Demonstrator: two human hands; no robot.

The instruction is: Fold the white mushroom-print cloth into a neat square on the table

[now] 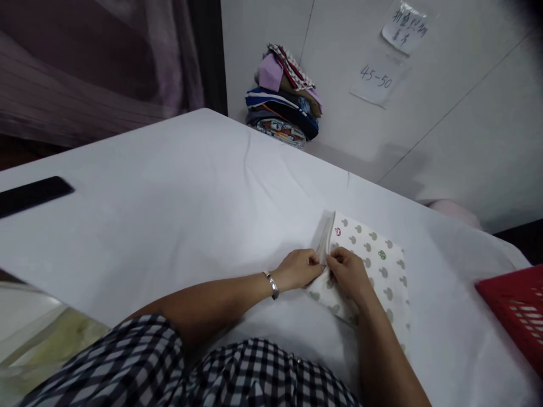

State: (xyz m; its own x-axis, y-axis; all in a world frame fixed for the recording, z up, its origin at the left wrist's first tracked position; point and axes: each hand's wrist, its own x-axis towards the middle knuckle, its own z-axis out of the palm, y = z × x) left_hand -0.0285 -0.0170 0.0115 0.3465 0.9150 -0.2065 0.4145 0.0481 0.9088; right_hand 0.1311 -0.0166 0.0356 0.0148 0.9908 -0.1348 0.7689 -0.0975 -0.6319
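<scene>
A white cloth (388,277) printed with grey mushroom shapes, plus a red and a green one, lies partly folded on the table. Its left edge is lifted into several layers. My left hand (301,268), with a silver bracelet on the wrist, pinches those layers from the left side. Close beside it, my right hand (348,274) grips the same edge between thumb and fingers and covers part of the print. Both hands are closed, their fingertips almost meeting at the fold.
A white cover drapes the table (169,198). Folded clothes (284,96) are piled beyond its far edge, by the wall. A dark flat object (34,195) lies at the left. A red basket (513,305) stands at the right edge. Paper signs (377,76) hang on the wall.
</scene>
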